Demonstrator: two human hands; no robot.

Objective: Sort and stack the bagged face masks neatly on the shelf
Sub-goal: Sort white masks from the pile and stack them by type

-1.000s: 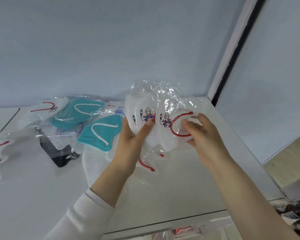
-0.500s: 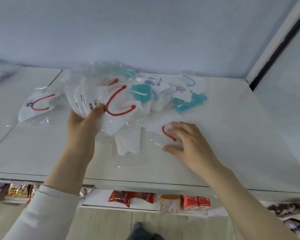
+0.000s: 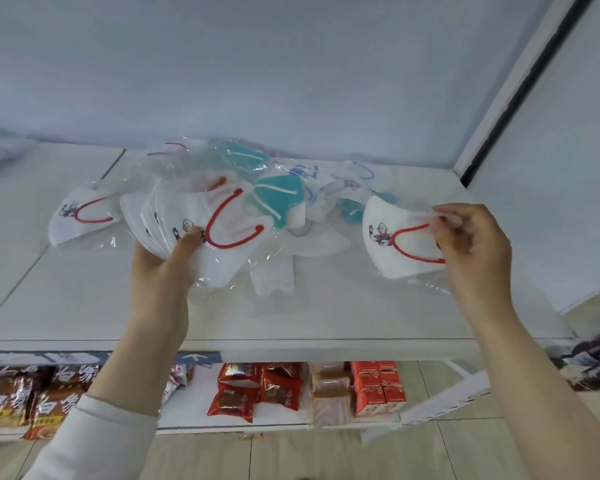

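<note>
White bagged masks with red loops sit as a fanned stack point(image 3: 201, 220) in the left hand point(image 3: 160, 271), its fingers wrapped behind and thumb clamped in front, just over the shelf point(image 3: 326, 313). I see the right hand point(image 3: 471, 244) pinching 1 single mask point(image 3: 395, 244) by its bag, held up at right. Teal and white bags form a heap point(image 3: 281, 199) behind.

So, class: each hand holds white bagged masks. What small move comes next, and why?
Probably bring the single white, red-looped bagged mask pinched in the right hand across onto the matching bundle of white bagged masks held by the left hand: both show red loops and figure prints.
</note>
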